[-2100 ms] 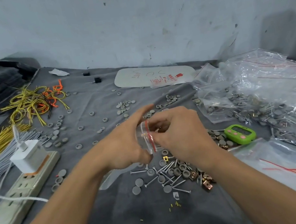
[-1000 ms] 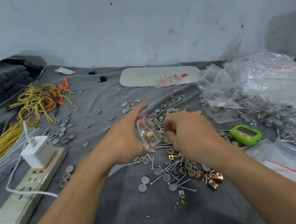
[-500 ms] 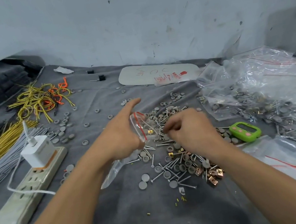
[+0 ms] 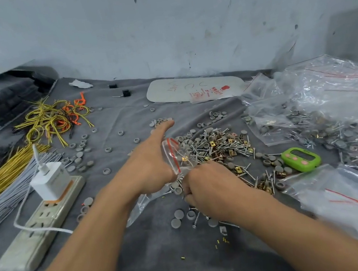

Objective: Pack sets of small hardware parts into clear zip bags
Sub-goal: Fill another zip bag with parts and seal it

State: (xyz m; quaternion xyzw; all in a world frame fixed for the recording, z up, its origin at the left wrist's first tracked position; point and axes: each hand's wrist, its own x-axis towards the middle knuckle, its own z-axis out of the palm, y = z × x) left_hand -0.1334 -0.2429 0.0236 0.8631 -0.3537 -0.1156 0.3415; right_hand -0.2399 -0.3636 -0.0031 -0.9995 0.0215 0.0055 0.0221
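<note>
Holding the clear zip bag (image 4: 175,156) open by its red-striped mouth, well left of the green timer (image 4: 301,159), the left hand (image 4: 152,162) risks tipping out the gold clip (image 4: 185,159) inside if it tilts, while the right hand (image 4: 211,188), curled down among loose screws (image 4: 221,145), hides whether it holds any.

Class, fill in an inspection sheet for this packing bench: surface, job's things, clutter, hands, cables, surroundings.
Surface: grey cloth, wrinkled.
Job's things: zip bag, mouth open, a few parts inside; parts pile of screws, clips and caps beside it; filled bags at right.
Clutter: green timer; white card; loose caps scattered at left.
Hands: left hand holds the zip bag; right hand is down among the parts, fingertips hidden.
Cables: yellow wires; grey wires; charger plugged into power strip, white cord trailing.
Surroundings: scuffed wall; black items in plastic, far left.
</note>
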